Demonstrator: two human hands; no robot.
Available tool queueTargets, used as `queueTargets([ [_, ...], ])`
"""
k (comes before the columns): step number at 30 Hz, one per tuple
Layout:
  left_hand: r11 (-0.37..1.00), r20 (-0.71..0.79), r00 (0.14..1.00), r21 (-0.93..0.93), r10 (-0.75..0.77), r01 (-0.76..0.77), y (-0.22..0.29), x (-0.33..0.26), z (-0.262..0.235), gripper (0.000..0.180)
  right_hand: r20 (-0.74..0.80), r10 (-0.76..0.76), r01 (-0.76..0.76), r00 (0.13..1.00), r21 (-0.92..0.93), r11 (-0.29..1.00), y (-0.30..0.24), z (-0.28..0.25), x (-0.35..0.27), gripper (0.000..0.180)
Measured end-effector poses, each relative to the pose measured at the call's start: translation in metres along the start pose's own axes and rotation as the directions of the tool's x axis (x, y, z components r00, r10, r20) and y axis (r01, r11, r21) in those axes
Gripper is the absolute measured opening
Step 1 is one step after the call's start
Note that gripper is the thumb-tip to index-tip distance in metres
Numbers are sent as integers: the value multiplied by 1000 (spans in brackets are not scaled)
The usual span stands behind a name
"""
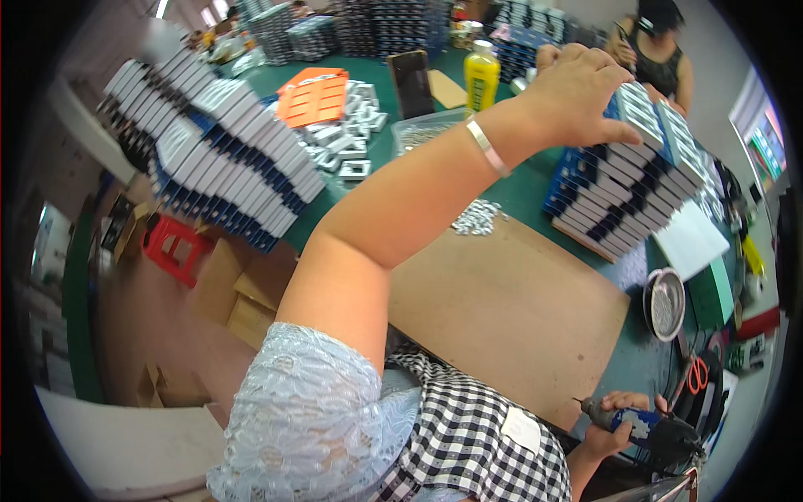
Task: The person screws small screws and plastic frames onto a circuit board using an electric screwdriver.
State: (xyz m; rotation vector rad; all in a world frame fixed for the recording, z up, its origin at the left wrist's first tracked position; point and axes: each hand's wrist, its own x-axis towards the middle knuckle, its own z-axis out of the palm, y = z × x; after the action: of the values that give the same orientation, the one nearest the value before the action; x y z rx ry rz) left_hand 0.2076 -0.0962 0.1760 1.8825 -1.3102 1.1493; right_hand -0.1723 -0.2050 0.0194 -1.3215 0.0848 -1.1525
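Head view: left hand (pixel 577 96) reaching toward one o'clock, fingers spread, pressing on the top box of the blue-and-white box stack (pixel 623 180) by the table's far edge. Right hand (pixel 615 418) at five o'clock, gripping a blue electric screwdriver (pixel 648 427). Brown board (pixel 510 309) lying bare between; yellow bottle (pixel 482 77) and metal bowl (pixel 665 303) nearby.

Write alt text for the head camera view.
The left hand rests on top of a tall stack of blue-and-white boxes on a green table, while the right hand grips a blue power screwdriver beside a brown board.
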Motion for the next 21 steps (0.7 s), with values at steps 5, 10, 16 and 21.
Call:
queueTargets([
  [5, 851, -158, 987, 520, 10, 74, -30, -66, -195, 50, -21, 18, -19, 1000, -37, 999, 1, 2, 0, 68],
  [10, 123, -350, 909, 915, -228, 384, -34, -163, -354, 30, -4, 26, -26, 1000, -19, 999, 1, 1, 1, 65],
  [16, 187, -288, 837, 892, -466, 411, -70, -201, -396, 28, 19, 104, -105, 994, 100, 989, 7, -14, -1, 72],
  [21, 304, -216, 855, 870, -471, 387, -114, -222, -430, 34, 49, 58, -60, 997, 49, 997, 7, 1, 1, 70],
])
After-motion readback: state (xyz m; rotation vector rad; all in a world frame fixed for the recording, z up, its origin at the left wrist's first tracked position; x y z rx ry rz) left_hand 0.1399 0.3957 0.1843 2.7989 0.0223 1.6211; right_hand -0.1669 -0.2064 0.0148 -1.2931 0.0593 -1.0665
